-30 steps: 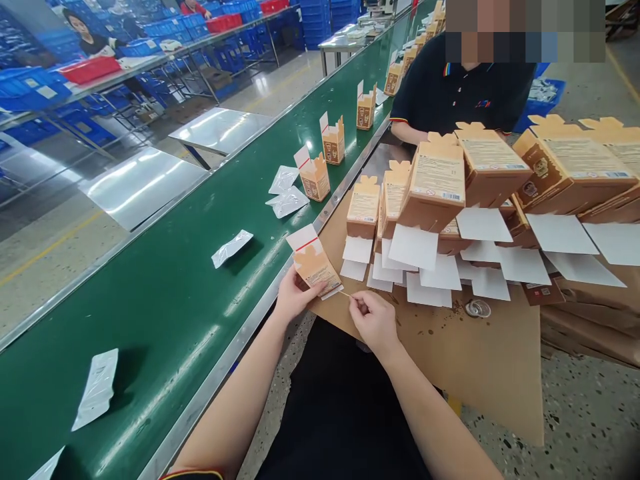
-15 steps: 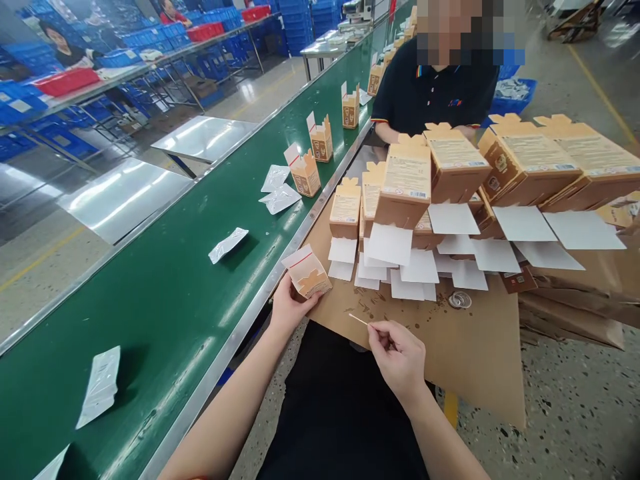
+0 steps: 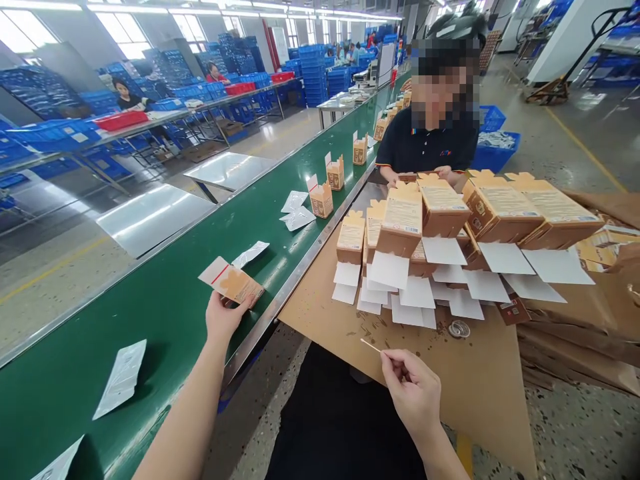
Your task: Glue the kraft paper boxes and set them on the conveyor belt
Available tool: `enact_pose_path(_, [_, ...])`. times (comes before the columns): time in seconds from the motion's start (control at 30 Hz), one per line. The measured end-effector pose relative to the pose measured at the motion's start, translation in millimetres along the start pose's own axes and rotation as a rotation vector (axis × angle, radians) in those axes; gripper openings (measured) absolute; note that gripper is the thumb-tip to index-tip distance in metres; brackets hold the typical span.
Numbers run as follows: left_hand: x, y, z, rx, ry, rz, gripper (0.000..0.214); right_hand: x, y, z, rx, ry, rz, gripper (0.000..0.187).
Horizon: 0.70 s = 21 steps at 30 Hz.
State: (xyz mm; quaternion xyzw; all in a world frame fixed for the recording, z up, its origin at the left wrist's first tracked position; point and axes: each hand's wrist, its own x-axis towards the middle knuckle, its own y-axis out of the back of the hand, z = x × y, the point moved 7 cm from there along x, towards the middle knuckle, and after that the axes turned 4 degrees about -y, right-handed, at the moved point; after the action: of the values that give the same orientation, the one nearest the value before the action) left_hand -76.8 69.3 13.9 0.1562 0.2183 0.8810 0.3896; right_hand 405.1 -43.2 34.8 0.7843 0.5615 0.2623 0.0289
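My left hand [image 3: 225, 319] grips a small brown carton [image 3: 241, 285] over the green conveyor belt [image 3: 185, 320]. The carton's white flap with a red stripe stands open towards the left. Just behind it lies a silver sachet [image 3: 251, 254]. Above the cardboard-covered table [image 3: 480, 380], my right hand [image 3: 413, 387] pinches a thin cotton swab [image 3: 371, 345], its tip pointing left. Beyond that hand are stacked brown cartons [image 3: 400, 217], lying with their white flaps [image 3: 387, 270] hanging towards me. A small clear round dish [image 3: 459, 329] rests on the cardboard.
Upright open cartons [image 3: 321, 200] and more silver sachets [image 3: 123, 377] are spread along the belt. The belt's metal rail [image 3: 300, 273] runs beside the table. Across the table sits a co-worker [image 3: 427, 143], both hands behind the stack. Brown paper sacks [image 3: 585, 333] are at the right.
My left hand has carried the carton left, from the table's edge to over the belt. My right hand still pinches the swab. The view has tilted up.
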Motion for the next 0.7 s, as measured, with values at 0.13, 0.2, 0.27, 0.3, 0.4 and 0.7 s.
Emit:
enact_pose_path(0.13, [5.1, -9.5, 4.3, -0.037, -0.012, -0.043, 0.070, 3.9, -4.3, 0.0, 0.007, 0.002, 0.007, 0.032])
enact_pose_path(0.2, [7.5, -16.8, 9.5, -0.044, -0.009, -0.055, 0.070, 5.3, -8.4, -2.9, 0.026, 0.019, 0.002, 0.033])
enact_pose_path(0.27, [10.2, -22.0, 14.0, -0.039, -0.002, -0.082, 0.073, 5.6, -9.5, -5.8, 0.035, 0.032, -0.002, 0.033])
enact_pose_path(0.3, [10.8, -22.9, 15.8, -0.039, -0.004, -0.094, 0.075, 5.4, -7.9, -6.5, 0.033, 0.030, -0.003, 0.033])
enact_pose_path(0.4, [5.8, -14.1, 17.4, -0.059, -0.031, -0.058, 0.094, 1.6, 11.2, -6.1, 0.012, 0.018, 0.031, 0.033])
enact_pose_path(0.7, [-41.2, 13.1, 118.8, -0.392, -0.493, 0.253, 0.066, -28.7, 118.4, 12.7, -0.088, -0.039, 0.336, 0.022])
